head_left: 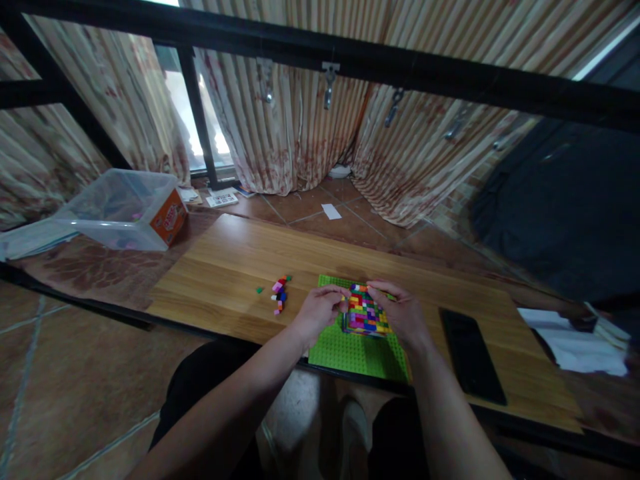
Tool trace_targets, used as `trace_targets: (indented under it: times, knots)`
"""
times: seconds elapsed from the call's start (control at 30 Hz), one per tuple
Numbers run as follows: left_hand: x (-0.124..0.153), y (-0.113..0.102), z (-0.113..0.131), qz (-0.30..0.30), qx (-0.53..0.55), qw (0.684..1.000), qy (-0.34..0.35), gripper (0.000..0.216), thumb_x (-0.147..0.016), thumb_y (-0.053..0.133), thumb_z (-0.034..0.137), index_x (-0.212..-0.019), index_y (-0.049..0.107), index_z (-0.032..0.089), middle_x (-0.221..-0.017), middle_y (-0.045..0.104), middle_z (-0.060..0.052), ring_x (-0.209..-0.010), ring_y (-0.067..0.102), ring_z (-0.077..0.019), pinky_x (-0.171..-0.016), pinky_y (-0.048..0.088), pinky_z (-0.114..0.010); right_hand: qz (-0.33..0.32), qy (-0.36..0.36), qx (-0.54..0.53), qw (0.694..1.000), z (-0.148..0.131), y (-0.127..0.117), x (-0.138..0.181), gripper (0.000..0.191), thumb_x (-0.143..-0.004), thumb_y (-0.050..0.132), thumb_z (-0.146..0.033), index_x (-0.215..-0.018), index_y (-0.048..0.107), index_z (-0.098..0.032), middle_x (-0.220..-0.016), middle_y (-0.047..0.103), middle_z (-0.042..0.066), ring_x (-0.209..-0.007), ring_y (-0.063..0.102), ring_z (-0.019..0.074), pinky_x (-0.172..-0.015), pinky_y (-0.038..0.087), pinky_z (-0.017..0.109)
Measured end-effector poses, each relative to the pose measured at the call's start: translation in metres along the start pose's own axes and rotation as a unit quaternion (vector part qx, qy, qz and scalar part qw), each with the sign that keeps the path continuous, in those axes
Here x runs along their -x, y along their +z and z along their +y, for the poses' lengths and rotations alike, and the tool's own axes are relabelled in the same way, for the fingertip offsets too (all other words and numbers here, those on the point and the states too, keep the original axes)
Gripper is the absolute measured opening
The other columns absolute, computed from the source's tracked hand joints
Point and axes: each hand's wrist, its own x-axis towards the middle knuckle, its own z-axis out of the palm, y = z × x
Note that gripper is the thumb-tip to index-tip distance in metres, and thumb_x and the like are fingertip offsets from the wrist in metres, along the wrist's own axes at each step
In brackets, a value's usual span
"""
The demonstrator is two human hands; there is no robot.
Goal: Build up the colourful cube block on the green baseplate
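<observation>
A multicoloured structure of toy building bricks [369, 316] stands on a green studded baseplate [345, 357] in front of me. My left hand [323, 310] is at its left side, with thumb and forefinger pinched together; whatever lies between the fingertips is too small to make out. On the other side, my right hand [403, 312] curls its fingers against the structure's far right edge and partly hides that side. Left of the baseplate lies a small cluster of loose bricks [280, 291], with a single green brick [259, 290] a little apart from it.
The wooden tabletop [210, 267] carries the baseplate and a black phone-like slab [473, 353] at right. A clear plastic bin [125, 210] with an orange label stands at far left. White papers [575, 340] lie to the right. A dark metal bar [300, 50] with clips crosses above, before curtains.
</observation>
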Motion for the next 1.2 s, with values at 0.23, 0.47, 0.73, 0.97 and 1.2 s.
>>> trace_targets:
  times: [0.23,0.47,0.73,0.97,1.2]
  knots:
    - [-0.001,-0.001,-0.001,-0.005,0.007,1.000,0.001,0.016,-0.076,0.052,0.016,-0.084,0.066,0.012,-0.054,0.051,0.002,-0.038,0.028,-0.0036,-0.042,0.013,-0.021,-0.001,0.036,-0.001,0.999,-0.001,-0.004,0.001,0.030,-0.068,0.074,-0.048,-0.083,0.077,-0.022,-0.093,0.076,0.007,-0.091,0.068,0.0253,-0.087,0.050,0.044]
    - [0.001,0.000,0.001,-0.001,0.001,1.000,0.000,0.017,-0.077,0.051,0.014,-0.084,0.066,0.011,-0.055,0.051,0.002,-0.039,0.028,-0.0033,-0.042,0.013,-0.020,0.013,-0.048,0.075,0.996,-0.002,-0.011,0.002,0.023,-0.074,0.070,-0.044,-0.080,0.077,-0.023,-0.092,0.075,0.006,-0.091,0.067,0.0235,-0.088,0.050,0.042]
    - [0.001,0.000,0.000,-0.002,0.005,1.000,0.003,0.014,-0.076,0.054,0.015,-0.082,0.066,0.011,-0.054,0.051,0.002,-0.039,0.029,-0.0033,-0.041,0.014,-0.020,-0.001,-0.046,0.056,0.997,-0.004,-0.005,0.003,0.019,-0.074,0.070,-0.042,-0.079,0.077,-0.024,-0.094,0.074,0.006,-0.092,0.067,0.0226,-0.089,0.050,0.042]
    - [0.001,0.002,0.000,0.004,0.000,1.000,0.002,0.013,-0.078,0.052,0.014,-0.079,0.066,0.012,-0.053,0.050,0.002,-0.038,0.029,-0.0029,-0.041,0.014,-0.020,-0.010,-0.026,0.060,0.998,-0.006,-0.004,0.004,0.023,-0.075,0.068,-0.043,-0.083,0.077,-0.024,-0.093,0.076,0.006,-0.089,0.069,0.0237,-0.084,0.052,0.041]
    - [0.001,0.003,-0.002,0.001,-0.001,1.000,0.003,0.012,-0.078,0.053,0.013,-0.078,0.065,0.012,-0.053,0.050,0.003,-0.038,0.030,-0.0029,-0.041,0.014,-0.020,-0.012,0.002,0.090,0.996,-0.010,-0.006,0.003,0.024,-0.073,0.069,-0.043,-0.084,0.078,-0.023,-0.089,0.077,0.006,-0.084,0.071,0.0253,-0.081,0.054,0.041]
